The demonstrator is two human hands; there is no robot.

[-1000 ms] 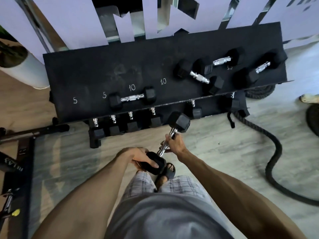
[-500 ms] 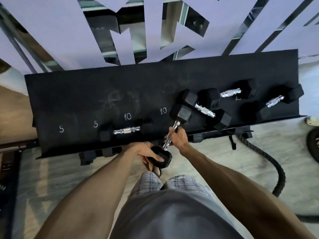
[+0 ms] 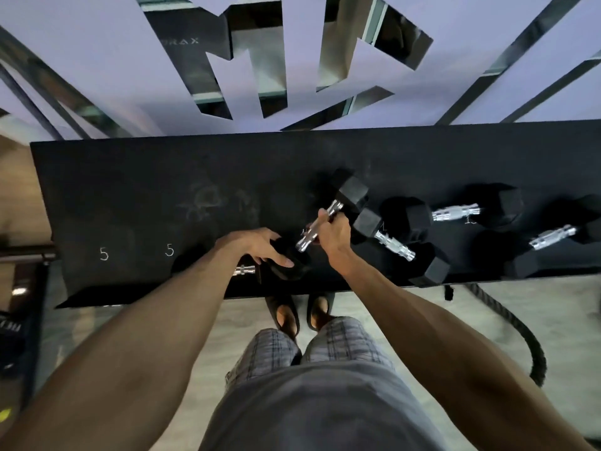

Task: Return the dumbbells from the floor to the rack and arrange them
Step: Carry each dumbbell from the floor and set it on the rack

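chalked 5, 5 on rack top (image 3: 130, 203) (front edge)

The room is dim, the black rack (image 3: 162, 190) swallows detail, chrome handles glint, and the edges bend and blur.

- The left forearm (image 3: 182, 307) hides most of a small dumbbell (image 3: 244, 271).
- Rightmost dumbbell (image 3: 553, 237) cut by the frame edge.
- Chalk scribbles (image 3: 208, 203) illegible.

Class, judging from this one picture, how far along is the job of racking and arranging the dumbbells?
Done: four dumbbells already lie on the rack, one partly hidden under the left arm and three on the right, at mixed angles. In hand: the right hand grips the handle of a fifth dumbbell while the left hand holds its near head. Left: setting it down and straightening them.
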